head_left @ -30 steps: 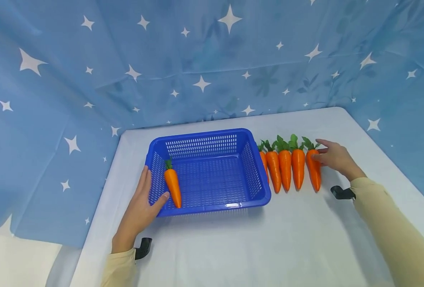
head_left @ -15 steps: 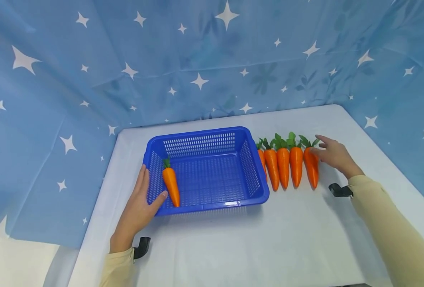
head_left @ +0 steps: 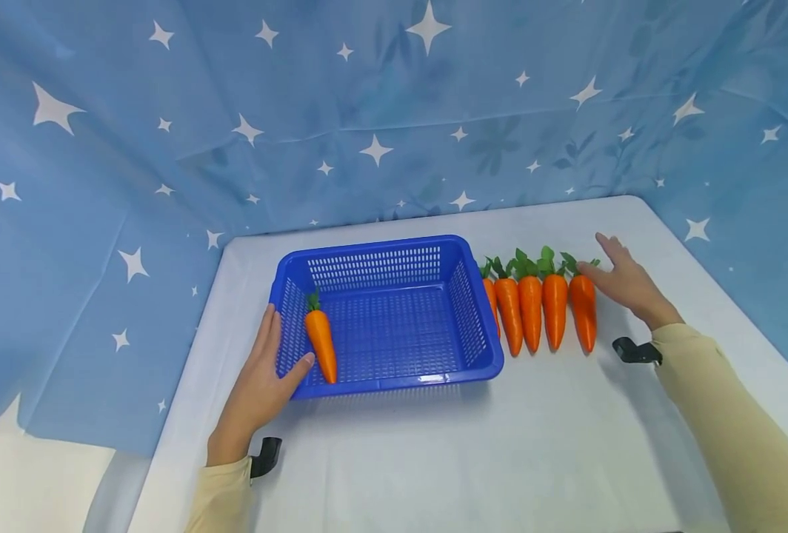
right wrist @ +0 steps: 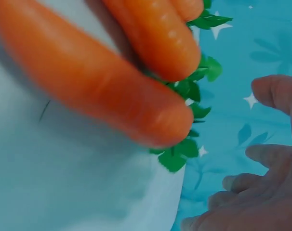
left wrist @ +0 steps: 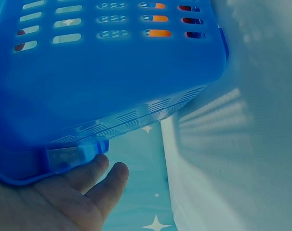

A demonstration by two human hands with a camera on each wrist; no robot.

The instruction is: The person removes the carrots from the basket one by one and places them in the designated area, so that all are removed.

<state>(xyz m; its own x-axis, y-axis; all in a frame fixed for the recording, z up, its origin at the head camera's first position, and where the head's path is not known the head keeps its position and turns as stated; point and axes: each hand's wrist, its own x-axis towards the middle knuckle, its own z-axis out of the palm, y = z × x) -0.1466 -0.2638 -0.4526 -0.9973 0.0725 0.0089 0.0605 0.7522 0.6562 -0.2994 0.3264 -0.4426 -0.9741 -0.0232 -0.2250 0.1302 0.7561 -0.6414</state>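
My left hand rests at the near left corner of a blue plastic basket. Its straight fingers lie along the left side, and the thumb touches the front rim. One orange carrot with a green top lies inside, near the left wall. To the right of the basket, several carrots lie in a row, leaves pointing away from me. My right hand hovers by the leafy end of the rightmost carrot, fingers extended and spread. In the right wrist view, a gap separates that hand from the carrot.
A white cloth covers the table. Behind it hangs a blue curtain with white stars. The basket's right end partly hides the leftmost carrot of the row. A black camera mount sits at my right wrist.
My right hand has come off the rightmost carrot, lifting slightly away with its fingers straightening. That carrot has turned a little straighter in the row. My left hand stays at the basket.
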